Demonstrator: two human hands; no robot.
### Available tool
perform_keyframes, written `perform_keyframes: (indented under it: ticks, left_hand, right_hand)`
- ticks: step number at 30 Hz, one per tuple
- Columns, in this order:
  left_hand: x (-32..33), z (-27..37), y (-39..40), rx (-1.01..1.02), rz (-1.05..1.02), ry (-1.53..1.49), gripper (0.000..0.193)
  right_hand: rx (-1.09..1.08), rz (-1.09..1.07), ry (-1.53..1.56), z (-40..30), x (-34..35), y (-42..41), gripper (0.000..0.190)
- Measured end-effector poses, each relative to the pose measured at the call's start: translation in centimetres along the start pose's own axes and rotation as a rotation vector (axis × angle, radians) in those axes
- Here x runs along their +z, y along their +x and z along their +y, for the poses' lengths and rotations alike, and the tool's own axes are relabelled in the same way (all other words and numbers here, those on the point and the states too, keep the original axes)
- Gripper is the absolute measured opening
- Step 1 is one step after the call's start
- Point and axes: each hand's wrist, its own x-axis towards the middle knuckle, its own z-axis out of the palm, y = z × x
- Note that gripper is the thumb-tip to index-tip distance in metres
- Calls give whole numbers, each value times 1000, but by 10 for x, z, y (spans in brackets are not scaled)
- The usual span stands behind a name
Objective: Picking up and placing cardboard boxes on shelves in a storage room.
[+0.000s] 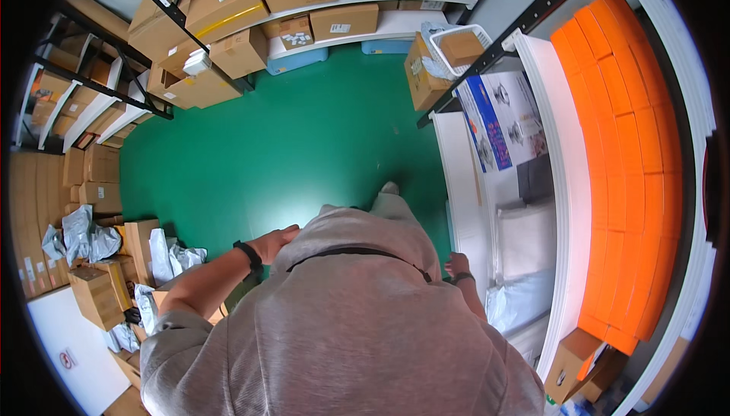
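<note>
My left hand [276,243] hangs beside my left thigh, its fingers loosely extended and nothing visible in it. On the other side, my right hand [456,266] is low by my right hip, near the edge of a white lower shelf [465,188]. Its fingers look curled, and the palm is hidden. Both wrists carry dark bands. Clear-wrapped flat packs [524,239] lie on that shelf, along with a printed product box [502,119]. Above it, a white shelf holds rows of orange boxes [621,176].
Green floor [262,148] stretches ahead between the racks. Cardboard boxes [225,5] fill the far shelves. A white basket [462,48] sits atop a carton at the far right. Cartons and grey plastic mailers [80,233] are heaped at the left.
</note>
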Motion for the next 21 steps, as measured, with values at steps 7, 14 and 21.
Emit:
perform_keyframes:
  ticks: [7, 14, 21]
  left_hand:
    - [-23, -32, 36, -63, 48, 373, 30]
    - [-36, -20, 78, -224, 293, 439, 30]
    - [-50, 2, 97, -470, 239, 502, 26]
  right_hand:
    - [-305, -51, -385, -119, -40, 84, 22]
    - [-189, -156, -349, -255, -42, 220, 12]
    - [-465, -215, -73, -444, -12, 289, 25]
